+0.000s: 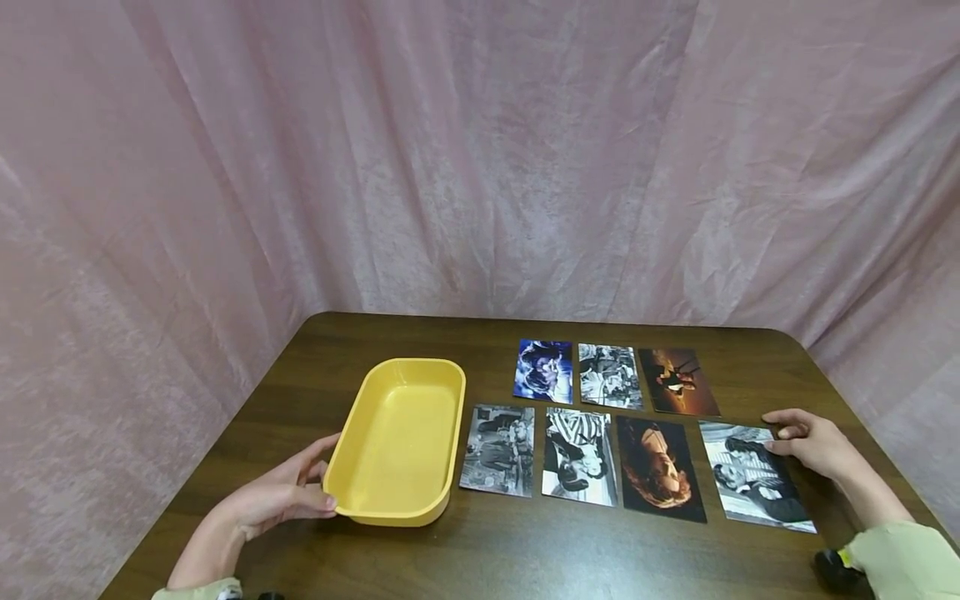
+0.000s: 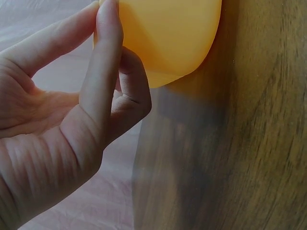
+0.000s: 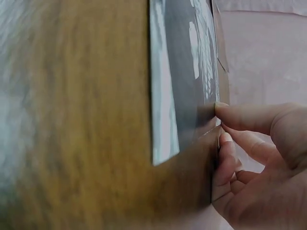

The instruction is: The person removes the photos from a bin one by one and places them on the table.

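On the left, my left hand [image 1: 273,496] grips the near-left rim of an empty yellow plastic tray [image 1: 396,450], thumb at the near corner and fingers along its side. The left wrist view shows the thumb and fingers pinching the tray's edge [image 2: 163,38]. At the far right of the photos, my right hand [image 1: 819,446] pinches the upper right edge of a black-and-white photo card [image 1: 757,479] lying on the table. Close up in the right wrist view, the thumb and forefinger meet at the card's edge [image 3: 189,86].
Left of that card lie a dark orange portrait [image 1: 658,467], a striped black-and-white photo [image 1: 577,454] and a grey photo [image 1: 497,450]. Behind them are a blue photo [image 1: 543,371], a black-and-white one [image 1: 609,375] and a brown one [image 1: 678,382]. Pink curtains [image 1: 480,167] surround the wooden table [image 1: 540,554].
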`<state>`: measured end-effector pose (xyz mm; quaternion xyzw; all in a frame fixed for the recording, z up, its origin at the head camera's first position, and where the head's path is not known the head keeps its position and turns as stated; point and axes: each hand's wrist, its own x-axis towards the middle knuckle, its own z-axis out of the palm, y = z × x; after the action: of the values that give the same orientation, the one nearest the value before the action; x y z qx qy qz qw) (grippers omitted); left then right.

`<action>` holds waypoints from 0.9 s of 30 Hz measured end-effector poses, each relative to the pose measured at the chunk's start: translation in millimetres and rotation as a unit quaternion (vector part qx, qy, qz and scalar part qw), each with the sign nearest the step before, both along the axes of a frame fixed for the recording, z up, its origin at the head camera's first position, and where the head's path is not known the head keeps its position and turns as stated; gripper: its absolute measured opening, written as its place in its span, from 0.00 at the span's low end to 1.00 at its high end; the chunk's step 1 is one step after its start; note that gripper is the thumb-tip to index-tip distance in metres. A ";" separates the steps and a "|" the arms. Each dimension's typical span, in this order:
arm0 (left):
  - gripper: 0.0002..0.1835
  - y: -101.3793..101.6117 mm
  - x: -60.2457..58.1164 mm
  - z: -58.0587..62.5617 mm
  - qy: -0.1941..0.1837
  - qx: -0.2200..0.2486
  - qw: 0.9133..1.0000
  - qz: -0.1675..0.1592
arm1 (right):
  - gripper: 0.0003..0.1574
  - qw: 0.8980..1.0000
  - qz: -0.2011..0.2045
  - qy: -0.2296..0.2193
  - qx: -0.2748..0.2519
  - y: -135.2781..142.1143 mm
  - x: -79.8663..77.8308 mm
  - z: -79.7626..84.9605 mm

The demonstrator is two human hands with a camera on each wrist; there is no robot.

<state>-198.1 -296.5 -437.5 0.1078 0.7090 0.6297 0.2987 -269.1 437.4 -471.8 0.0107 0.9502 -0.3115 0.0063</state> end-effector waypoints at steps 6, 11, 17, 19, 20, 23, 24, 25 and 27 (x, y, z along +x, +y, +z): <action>0.55 -0.1 -1.0 0.9 0.003 0.001 1.000 -0.004 | 0.33 1.000 0.001 0.009 -0.007 0.0 1.9 -2.4; 0.55 0.1 -1.1 1.7 -0.002 -0.002 1.000 -0.003 | 0.33 1.000 0.000 0.009 -0.009 0.4 1.9 -1.7; 0.55 -0.4 1.5 0.9 -0.003 0.000 1.000 -0.006 | 0.33 1.000 -0.002 0.005 -0.003 -0.5 -0.7 -1.6; 0.55 -0.4 1.1 0.7 -0.001 0.002 1.000 -0.007 | 0.33 1.000 -0.002 0.007 -0.001 -0.6 -0.9 -1.3; 0.55 -0.4 0.8 0.7 0.000 0.002 1.000 -0.008 | 0.33 1.000 -0.003 0.006 0.001 -0.8 -0.7 -1.1; 0.55 -0.5 0.0 0.4 0.000 0.001 1.000 -0.008 | 0.34 1.000 -0.001 0.007 0.003 0.2 0.3 -2.1; 0.55 -0.4 -0.2 0.5 -0.001 0.001 1.000 -0.009 | 0.34 1.000 -0.001 0.006 0.002 0.5 0.7 -2.6; 0.55 -0.3 -0.5 0.6 -0.001 0.002 1.000 -0.009 | 0.34 1.000 -0.002 0.006 0.002 1.0 1.1 -3.2; 0.55 0.0 -1.0 1.1 -0.002 0.004 1.000 -0.011 | 0.34 1.000 -0.001 0.008 0.001 1.9 1.7 -3.8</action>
<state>-199.1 -296.6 -436.4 0.1158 0.7046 0.6297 0.3060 -267.4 439.4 -475.6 0.0089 0.9504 -0.3108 -0.0016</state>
